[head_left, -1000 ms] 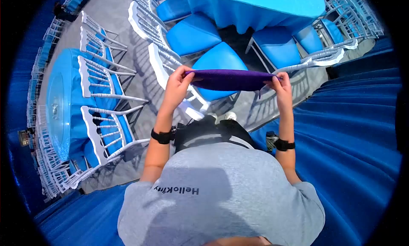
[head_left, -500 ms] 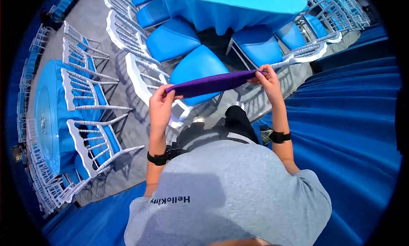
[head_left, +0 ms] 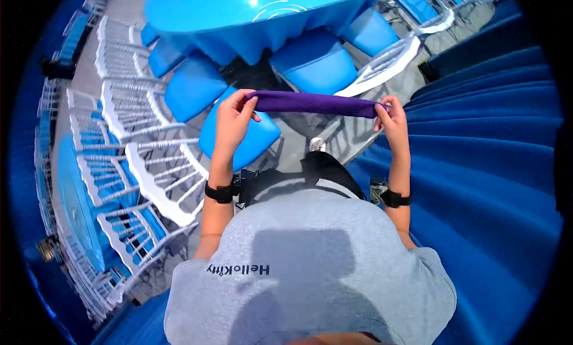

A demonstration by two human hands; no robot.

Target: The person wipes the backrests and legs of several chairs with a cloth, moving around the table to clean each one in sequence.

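Note:
A purple cloth band (head_left: 316, 103) is stretched nearly level between my two hands, in front of my body. My left hand (head_left: 236, 115) pinches its left end between thumb and fingers. At the opposite end, my right hand (head_left: 391, 115) grips the cloth with thumb and fingers. Beneath the band's left part lies a blue chair seat (head_left: 253, 139), partly hidden by my left hand and the cloth. Each wrist wears a black strap.
A round table with a glossy blue cover (head_left: 209, 11) stands ahead, ringed by blue-seated white chairs (head_left: 161, 178). Another blue table (head_left: 80, 208) with chairs is at the left. Blue draped fabric (head_left: 489, 166) runs along the right. A white shoe (head_left: 317, 144) shows on the grey floor.
The view has turned, so the chairs and table sit further left. Both hands have shifted right in view, and the band now tilts slightly down to the right, still held at both ends.

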